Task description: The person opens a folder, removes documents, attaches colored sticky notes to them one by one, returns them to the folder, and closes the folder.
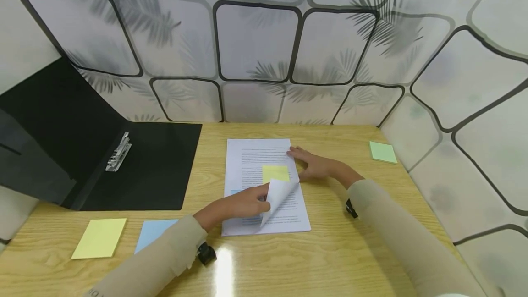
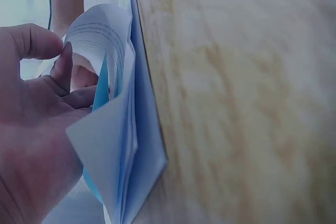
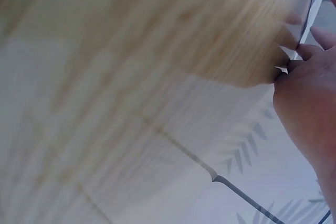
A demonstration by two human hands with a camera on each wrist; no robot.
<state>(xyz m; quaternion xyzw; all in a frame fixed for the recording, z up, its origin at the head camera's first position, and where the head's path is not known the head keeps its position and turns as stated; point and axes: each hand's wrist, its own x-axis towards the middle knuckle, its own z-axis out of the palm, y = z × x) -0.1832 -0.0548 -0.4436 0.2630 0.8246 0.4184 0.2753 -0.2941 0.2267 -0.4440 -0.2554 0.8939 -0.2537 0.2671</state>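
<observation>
A stack of printed sheets (image 1: pixel 264 155) lies on the wooden table. My left hand (image 1: pixel 247 203) pinches the edge of a top sheet (image 1: pixel 280 196) between thumb and finger, and that sheet curls up to show its white back. In the left wrist view the curled sheet (image 2: pixel 97 30) arches beside the thumb. My right hand (image 1: pixel 313 165) touches the stack's right edge, its fingers spread; in the right wrist view the hand (image 3: pixel 310 87) is partly cut off. A yellow sticky note (image 1: pixel 275 173) is on the pages, and a sliver of a blue note (image 1: pixel 235 192) shows beside my left hand.
An opened black clip folder (image 1: pixel 152 168) lies at the left, its cover leaning up and its metal clip (image 1: pixel 118 152) bare. Yellow (image 1: pixel 99 238) and blue (image 1: pixel 154 232) sticky pads sit front left, a green pad (image 1: pixel 382 152) back right. Patterned walls (image 1: pixel 255 40) border the table.
</observation>
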